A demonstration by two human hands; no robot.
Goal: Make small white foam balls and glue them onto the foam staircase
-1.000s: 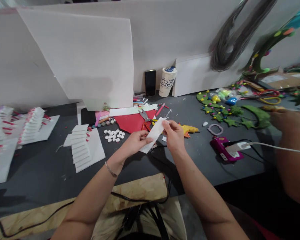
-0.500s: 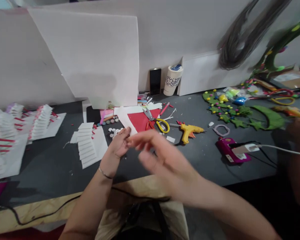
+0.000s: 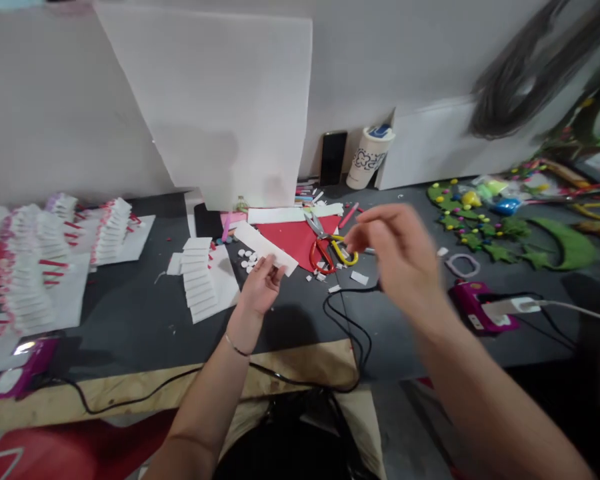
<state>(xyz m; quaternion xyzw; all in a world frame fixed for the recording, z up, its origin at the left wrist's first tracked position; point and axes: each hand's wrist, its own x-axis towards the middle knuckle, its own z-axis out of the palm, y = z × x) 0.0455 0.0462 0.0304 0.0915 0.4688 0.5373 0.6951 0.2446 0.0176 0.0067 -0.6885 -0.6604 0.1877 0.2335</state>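
My left hand [image 3: 263, 285] is closed on a white paper strip [image 3: 265, 247], pinching its lower right end between thumb and fingers. The strip slants across the red triangular sheet [image 3: 285, 237]. My right hand [image 3: 403, 250] is raised over the table to the right, slightly blurred, its fingers loosely bent and apart with nothing visible in them. It hides the place where the yellow glue gun lay. Just left of it lie scissors [image 3: 323, 243] with one red and one yellow handle. Small white discs [image 3: 247, 259] sit beside my left hand.
A stepped white paper piece [image 3: 200, 283] lies left of my hands, with several similar ones [image 3: 45, 267] farther left. A phone [image 3: 333, 158] and a paper cup [image 3: 370, 157] stand at the wall. Right are a purple power strip [image 3: 480, 308] and green felt pieces [image 3: 563, 243]. A black cable [image 3: 347, 320] crosses the front edge.
My right hand has moved right, away from my left hand, and now covers the glue gun's place. The white strip in my left hand has come into view. The view has shifted left.
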